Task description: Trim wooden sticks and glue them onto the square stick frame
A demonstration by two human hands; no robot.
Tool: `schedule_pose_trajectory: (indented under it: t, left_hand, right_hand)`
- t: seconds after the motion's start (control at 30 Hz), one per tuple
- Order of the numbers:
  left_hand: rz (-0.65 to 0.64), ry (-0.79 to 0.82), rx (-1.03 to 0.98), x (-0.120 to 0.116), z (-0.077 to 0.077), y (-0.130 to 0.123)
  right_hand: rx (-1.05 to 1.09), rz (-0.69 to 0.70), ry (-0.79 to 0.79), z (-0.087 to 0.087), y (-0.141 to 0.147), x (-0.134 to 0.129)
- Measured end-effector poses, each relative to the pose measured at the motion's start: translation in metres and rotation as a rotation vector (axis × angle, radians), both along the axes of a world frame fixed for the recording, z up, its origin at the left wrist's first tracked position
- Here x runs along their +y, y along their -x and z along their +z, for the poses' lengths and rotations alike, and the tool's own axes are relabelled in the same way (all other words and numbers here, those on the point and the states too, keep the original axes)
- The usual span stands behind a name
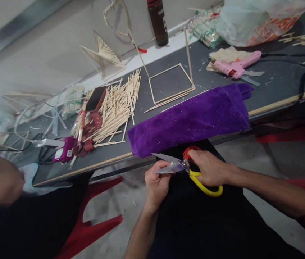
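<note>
My right hand [209, 166] grips a pair of scissors [178, 166] by its red and yellow handles, above my lap. The blades stand apart and point left. My left hand [158, 181] is closed at the lower blade, its fingers pinching what looks like a wooden stick [172, 163]; only a short pale end shows between the blades, the rest hidden by the hand. Just beyond both hands, a purple cloth [190, 120] lies folded along the table's front edge. Behind it sits a square frame of thin sticks [172, 100] with two uprights.
Loose wooden sticks [117, 111] are heaped at left beside a phone [96, 99] and a purple plug adapter [64, 149]. A pink glue gun [237, 66] rests on a cloth at right, near a plastic bag [263, 25]. A dark bottle [158, 25] stands behind. Another person's arm [0, 176] is at left.
</note>
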State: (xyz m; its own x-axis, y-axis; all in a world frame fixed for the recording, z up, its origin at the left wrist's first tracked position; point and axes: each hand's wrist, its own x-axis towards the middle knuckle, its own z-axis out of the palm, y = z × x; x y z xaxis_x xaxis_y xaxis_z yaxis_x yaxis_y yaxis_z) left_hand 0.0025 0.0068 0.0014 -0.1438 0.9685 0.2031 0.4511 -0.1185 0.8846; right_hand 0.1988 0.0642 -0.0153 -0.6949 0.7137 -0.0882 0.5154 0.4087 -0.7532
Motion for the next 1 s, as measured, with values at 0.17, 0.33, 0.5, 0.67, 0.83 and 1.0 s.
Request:
schedule_pose_trajectory:
  t: [0.17, 0.33, 0.5, 0.67, 0.83, 1.0]
  left_hand:
    - [-0.018, -0.003, 0.002, -0.002, -0.004, -0.003]
    - [-0.02, -0.006, 0.074, -0.002, -0.007, -0.006]
    - [0.091, 0.107, -0.168, -0.001, -0.012, 0.002]
    - [0.087, 0.097, -0.495, 0.002, -0.002, 0.016]
    - [0.046, -0.046, -0.427, 0.013, 0.024, 0.031]
    - [0.066, 0.03, -0.124, 0.02, 0.034, 0.044]
  right_hand:
    - [0.0, -0.002, 0.028, -0.012, -0.001, 0.002]
    - [0.091, -0.065, 0.098, -0.027, 0.002, 0.003]
    - [0.145, -0.119, 0.07, -0.024, -0.002, 0.003]
    - [0.193, -0.077, 0.021, -0.017, -0.004, -0.005]
    - [0.135, -0.049, -0.13, -0.013, -0.007, -0.007]
    - [0.092, -0.108, -0.306, 0.007, -0.021, 0.005]
